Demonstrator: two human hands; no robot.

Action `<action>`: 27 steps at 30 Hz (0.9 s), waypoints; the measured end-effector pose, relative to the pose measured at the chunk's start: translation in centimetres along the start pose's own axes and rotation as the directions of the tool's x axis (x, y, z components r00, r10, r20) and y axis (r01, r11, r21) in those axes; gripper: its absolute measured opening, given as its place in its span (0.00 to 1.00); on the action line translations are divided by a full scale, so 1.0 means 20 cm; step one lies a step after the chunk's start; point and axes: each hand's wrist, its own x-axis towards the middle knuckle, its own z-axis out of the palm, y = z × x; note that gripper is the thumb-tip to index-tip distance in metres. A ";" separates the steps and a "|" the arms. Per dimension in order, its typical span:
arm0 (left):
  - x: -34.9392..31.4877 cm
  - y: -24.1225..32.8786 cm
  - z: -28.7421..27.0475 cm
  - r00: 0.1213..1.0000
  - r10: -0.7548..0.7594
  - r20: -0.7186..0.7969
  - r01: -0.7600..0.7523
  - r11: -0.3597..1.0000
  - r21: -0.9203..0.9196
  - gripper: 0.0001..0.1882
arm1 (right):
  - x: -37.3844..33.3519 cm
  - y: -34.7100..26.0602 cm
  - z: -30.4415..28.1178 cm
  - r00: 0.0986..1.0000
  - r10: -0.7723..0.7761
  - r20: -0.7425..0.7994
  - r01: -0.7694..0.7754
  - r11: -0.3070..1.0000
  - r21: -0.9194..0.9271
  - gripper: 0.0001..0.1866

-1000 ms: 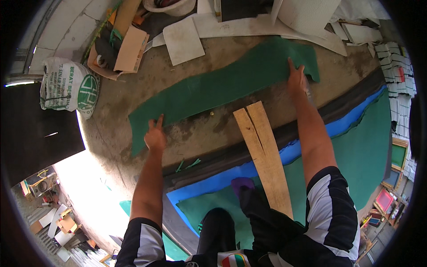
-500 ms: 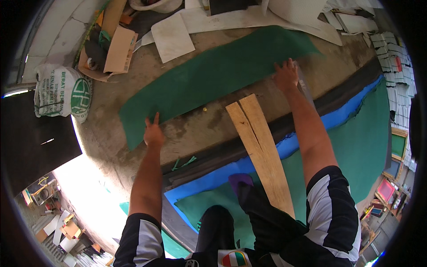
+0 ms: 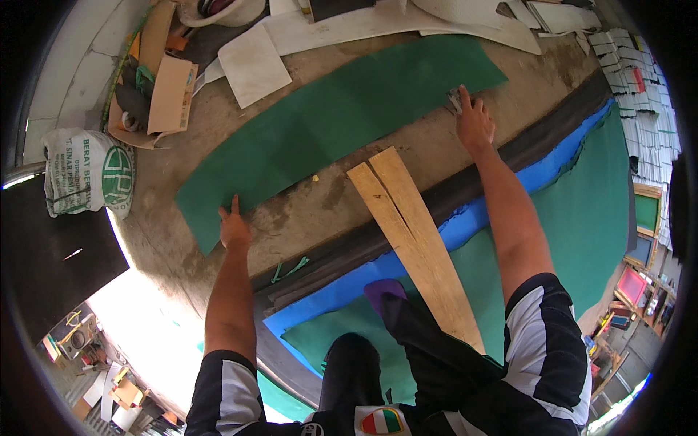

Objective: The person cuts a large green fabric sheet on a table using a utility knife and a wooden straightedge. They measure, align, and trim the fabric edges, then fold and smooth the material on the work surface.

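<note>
A long, curved strip of green sheet [image 3: 334, 120] lies flat on the concrete floor in front of me. My left hand [image 3: 234, 229] is at its near left edge, two fingers stretched out and spread on the sheet. At the near edge toward the right end is my right hand [image 3: 475, 122], its fingers closed round a small grey, metallic-looking thing [image 3: 455, 100] whose kind I cannot make out. Between my arms a split wooden board [image 3: 418, 243] lies across the layered sheets, pointing at the green strip.
Stacked green [image 3: 574, 232], blue [image 3: 472, 214] and dark sheets [image 3: 538, 142] lie near me, under my legs. A white sack [image 3: 87, 174] and a cardboard box [image 3: 171, 98] stand at the left. White sheet pieces [image 3: 254, 65] lie beyond the strip. Bundled pale strips [image 3: 632, 94] are piled right.
The green strip's right end, blurred and raised before, now lies flatter. My right hand now shows a small grey thing at its fingers. The whole view has shifted slightly.
</note>
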 end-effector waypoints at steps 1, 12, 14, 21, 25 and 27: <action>0.01 -0.01 0.01 1.000 0.002 -0.001 -0.002 1.000 0.007 0.45 | 0.00 0.01 0.02 1.000 -0.020 -0.016 0.020 1.000 0.012 0.44; -0.16 0.13 0.43 0.823 0.303 -0.480 -0.378 0.923 -0.066 0.33 | -0.48 0.03 0.12 0.951 -0.228 -0.210 0.237 0.971 0.020 0.41; -0.48 0.43 0.35 0.964 0.247 -0.094 -0.248 0.721 -0.647 0.22 | -0.80 0.07 0.17 0.947 -0.278 -0.163 0.300 0.945 0.130 0.35; -1.29 1.00 0.63 0.786 0.469 0.403 0.167 0.466 -0.869 0.28 | -1.89 0.32 0.22 0.972 -0.040 0.231 -0.074 0.883 0.463 0.28; -1.45 1.17 0.60 0.655 0.435 0.618 0.426 0.463 -0.777 0.34 | -2.28 0.54 0.33 0.889 0.156 0.431 -0.351 0.837 0.420 0.32; -1.42 1.21 0.60 0.622 0.474 0.623 0.429 0.459 -0.778 0.35 | -2.40 0.61 0.33 0.843 0.189 0.503 -0.399 0.847 0.352 0.34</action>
